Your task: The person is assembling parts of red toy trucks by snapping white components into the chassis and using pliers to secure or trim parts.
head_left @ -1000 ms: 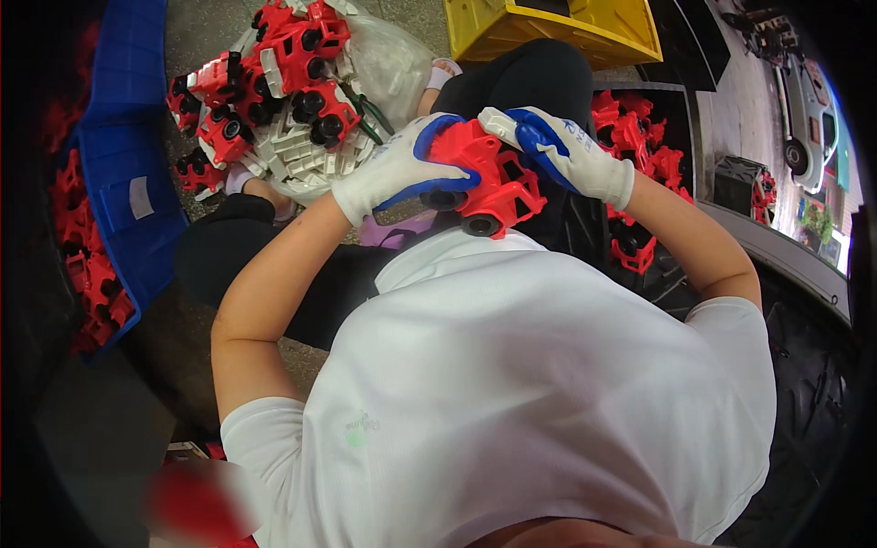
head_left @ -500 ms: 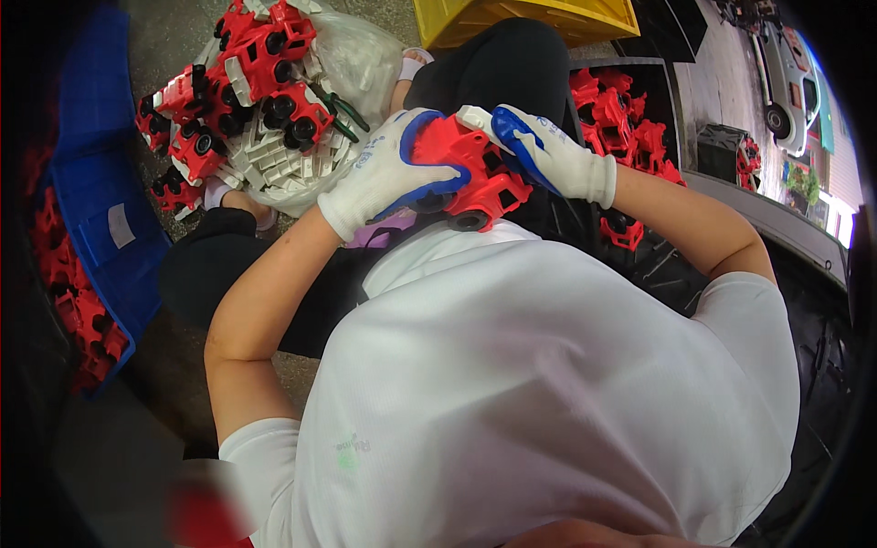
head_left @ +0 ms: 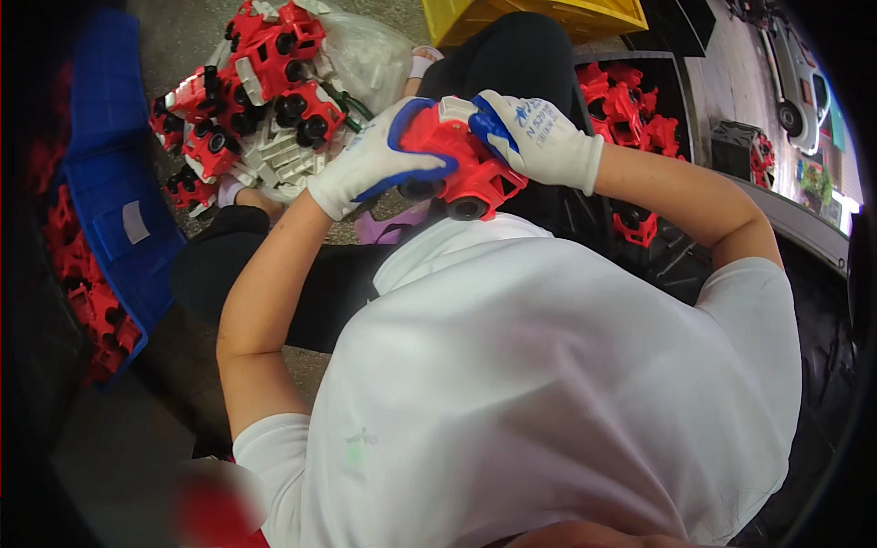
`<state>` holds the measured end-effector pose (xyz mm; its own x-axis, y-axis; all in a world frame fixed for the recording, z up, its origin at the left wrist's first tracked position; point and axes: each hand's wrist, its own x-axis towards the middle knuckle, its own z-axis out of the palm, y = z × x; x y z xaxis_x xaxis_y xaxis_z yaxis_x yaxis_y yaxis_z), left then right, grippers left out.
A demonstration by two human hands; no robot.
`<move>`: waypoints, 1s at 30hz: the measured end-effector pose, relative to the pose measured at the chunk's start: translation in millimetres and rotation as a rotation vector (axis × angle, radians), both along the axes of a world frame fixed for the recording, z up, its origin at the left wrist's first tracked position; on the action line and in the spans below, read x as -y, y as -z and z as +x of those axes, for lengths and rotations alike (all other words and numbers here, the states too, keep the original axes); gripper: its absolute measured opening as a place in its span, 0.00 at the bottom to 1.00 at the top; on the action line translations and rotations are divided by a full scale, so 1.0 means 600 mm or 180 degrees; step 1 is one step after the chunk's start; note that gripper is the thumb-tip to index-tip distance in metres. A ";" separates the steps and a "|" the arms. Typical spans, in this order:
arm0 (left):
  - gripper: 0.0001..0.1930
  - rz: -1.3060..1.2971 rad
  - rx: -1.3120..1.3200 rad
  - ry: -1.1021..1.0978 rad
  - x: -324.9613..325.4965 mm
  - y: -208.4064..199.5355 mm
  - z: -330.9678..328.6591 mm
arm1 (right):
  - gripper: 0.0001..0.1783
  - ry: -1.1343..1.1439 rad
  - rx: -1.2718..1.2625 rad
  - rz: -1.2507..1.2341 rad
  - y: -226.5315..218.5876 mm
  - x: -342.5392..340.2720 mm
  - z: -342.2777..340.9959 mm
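A red plastic toy truck (head_left: 454, 157) with black wheels is held tilted above my lap. My left hand (head_left: 379, 160), in a white glove with a blue-coated palm, grips its left side, thumb across the body. From the right my right hand (head_left: 541, 142), gloved the same way, closes on the truck's far right part; some of its fingers are hidden behind the truck. A small white plastic part (head_left: 456, 110) sits at the truck's far end, beside the right thumb. Whether it is fixed there I cannot tell.
Red toy trucks (head_left: 274, 55) are heaped at the far left over white plastic parts (head_left: 285, 151) and a clear bag (head_left: 370, 64), with green-handled pliers (head_left: 354, 108) nearby. Blue crates (head_left: 114, 196) stand left, a yellow crate (head_left: 539, 20) ahead. Red toy bodies (head_left: 630, 114) fill a black crate at right.
The white part has shifted left relative to my right hand and now sits flatter at the truck's end. My right hand has moved slightly left and nearer; both hands keep their grip.
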<state>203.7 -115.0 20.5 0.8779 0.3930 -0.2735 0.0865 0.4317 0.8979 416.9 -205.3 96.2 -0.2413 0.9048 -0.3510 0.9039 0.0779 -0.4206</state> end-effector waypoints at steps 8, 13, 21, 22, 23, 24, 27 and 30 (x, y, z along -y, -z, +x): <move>0.38 0.2837 0.0218 -0.0253 0.004 -0.030 -0.030 | 0.40 -0.0614 -0.0221 0.1051 -0.011 0.026 -0.029; 0.36 0.3066 0.0231 -0.0531 -0.004 -0.037 -0.028 | 0.38 -0.1075 0.0417 0.1144 -0.036 -0.003 -0.025; 0.36 0.3062 -0.0005 -0.0643 -0.014 -0.051 -0.038 | 0.35 -0.1590 0.1008 0.1365 -0.070 -0.044 -0.033; 0.36 0.3148 -0.0032 -0.0675 -0.014 -0.051 -0.041 | 0.35 -0.1617 0.1135 0.1252 -0.076 -0.048 -0.039; 0.36 0.3152 -0.0060 -0.0691 -0.014 -0.051 -0.047 | 0.35 -0.1639 0.1115 0.1262 -0.075 -0.050 -0.044; 0.36 0.3100 -0.0052 -0.0725 -0.016 -0.050 -0.055 | 0.36 -0.1622 0.1148 0.1397 -0.071 -0.056 -0.049; 0.39 0.2744 -0.0131 -0.0836 -0.023 -0.038 -0.075 | 0.35 -0.1654 0.1078 0.2033 -0.070 -0.084 -0.059; 0.40 0.1518 0.0234 -0.1232 -0.045 -0.011 -0.065 | 0.37 -0.0412 -0.0903 0.1097 0.022 -0.111 -0.061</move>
